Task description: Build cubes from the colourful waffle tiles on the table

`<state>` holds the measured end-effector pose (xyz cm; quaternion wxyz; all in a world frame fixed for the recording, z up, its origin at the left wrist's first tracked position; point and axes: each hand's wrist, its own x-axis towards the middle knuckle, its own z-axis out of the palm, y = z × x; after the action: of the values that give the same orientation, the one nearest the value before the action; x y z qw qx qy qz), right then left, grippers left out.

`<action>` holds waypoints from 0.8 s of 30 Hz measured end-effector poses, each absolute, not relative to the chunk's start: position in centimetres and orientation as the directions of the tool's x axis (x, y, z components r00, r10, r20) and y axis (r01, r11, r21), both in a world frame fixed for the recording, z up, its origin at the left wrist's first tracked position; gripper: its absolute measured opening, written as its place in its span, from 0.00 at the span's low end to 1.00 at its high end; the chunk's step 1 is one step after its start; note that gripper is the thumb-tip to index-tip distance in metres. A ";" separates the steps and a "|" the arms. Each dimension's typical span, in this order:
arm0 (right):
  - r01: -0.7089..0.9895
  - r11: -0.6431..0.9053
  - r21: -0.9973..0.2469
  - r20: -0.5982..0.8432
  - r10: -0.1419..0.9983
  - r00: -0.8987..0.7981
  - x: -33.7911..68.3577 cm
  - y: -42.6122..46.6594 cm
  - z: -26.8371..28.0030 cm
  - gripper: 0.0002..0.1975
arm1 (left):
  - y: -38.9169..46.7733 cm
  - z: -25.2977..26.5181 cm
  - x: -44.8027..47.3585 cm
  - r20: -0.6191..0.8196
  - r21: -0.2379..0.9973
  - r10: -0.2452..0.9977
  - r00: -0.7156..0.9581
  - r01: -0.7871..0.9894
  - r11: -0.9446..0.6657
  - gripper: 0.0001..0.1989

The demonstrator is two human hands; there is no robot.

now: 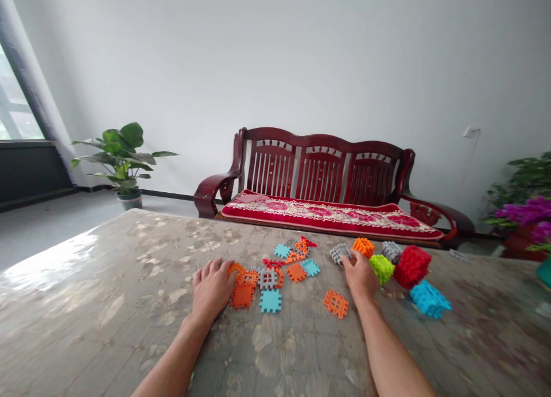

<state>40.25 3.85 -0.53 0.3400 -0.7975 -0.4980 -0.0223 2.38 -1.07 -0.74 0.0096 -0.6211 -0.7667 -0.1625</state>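
My left hand (212,288) rests on the table, fingers spread and slightly bent, its thumb side against an orange notched tile (236,269). Close by lie an orange square tile (241,297), a grey window tile (268,279) and a light blue tile (270,300). My right hand (361,275) has thumb and fingers on a grey interlocking block (339,252); part of the grip is hidden behind the hand. An orange window tile (336,304) lies flat to the left of my right wrist.
Right of my right hand stand assembled blocks: orange (364,246), lime green (382,268), grey (391,251), red (413,267) and blue (430,299). More loose tiles lie mid-table, including a light blue one (310,267). A wooden bench (325,167) stands beyond the patterned table (142,259).
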 end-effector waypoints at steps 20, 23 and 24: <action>0.780 -0.285 -0.558 0.329 0.786 0.523 39.9 4.0 -0.3 0.22 | -1.2 -0.6 2.4 0.216 0.253 0.950 -0.227 0.953 0.170 0.22; 0.784 -0.270 -0.560 0.348 0.781 0.518 40.0 4.0 -0.4 0.22 | -1.2 -0.6 2.4 0.220 0.253 0.949 -0.227 0.953 0.169 0.22; 0.787 -0.259 -0.561 0.368 0.773 0.517 40.0 4.0 -0.5 0.22 | -1.1 -0.6 2.3 0.221 0.254 0.949 -0.226 0.953 0.168 0.22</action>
<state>40.02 4.05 -0.49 0.3590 -0.7934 -0.4915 -0.0092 2.34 -1.14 -0.64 0.0058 -0.6221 -0.7641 -0.1706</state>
